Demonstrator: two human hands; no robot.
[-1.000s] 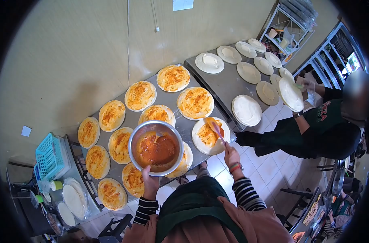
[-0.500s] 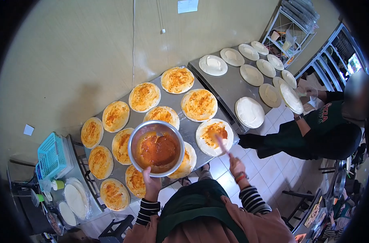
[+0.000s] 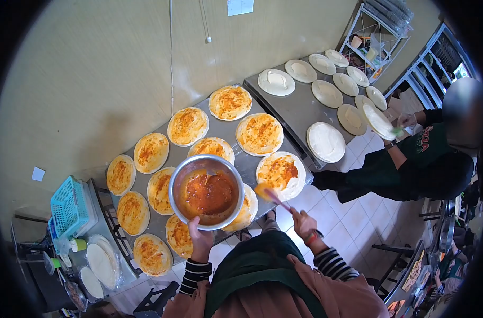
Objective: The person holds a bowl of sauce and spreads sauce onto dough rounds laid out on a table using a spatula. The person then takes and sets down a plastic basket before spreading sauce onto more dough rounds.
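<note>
My left hand [image 3: 201,239] is closed on the near rim of a steel mixing bowl [image 3: 179,183], holding it over the table. Thick orange-red sauce [image 3: 209,196] fills the bowl's bottom. In my right hand [image 3: 304,224] is a spatula with a pinkish handle [image 3: 277,200], its sauce-coated head between the bowl and a partly sauced dough round [image 3: 293,186]. Sauce covers that round's upper middle; its lower right is pale. Several more sauced rounds [image 3: 260,134] lie around the bowl, some partly hidden under it.
A second steel table [image 3: 291,114] at upper right bears several plain dough rounds [image 3: 327,142]. Beside it a co-worker [image 3: 411,164] holds another plain round [image 3: 378,121]. At left are a turquoise basket [image 3: 69,206] and bagged white rounds [image 3: 101,263]. A wire shelf [image 3: 371,40] stands behind.
The spatula has moved from the right-hand dough round leftward and down, toward the bowl. The sauce on that round is spread wider. The bowl is nearly where it was.
</note>
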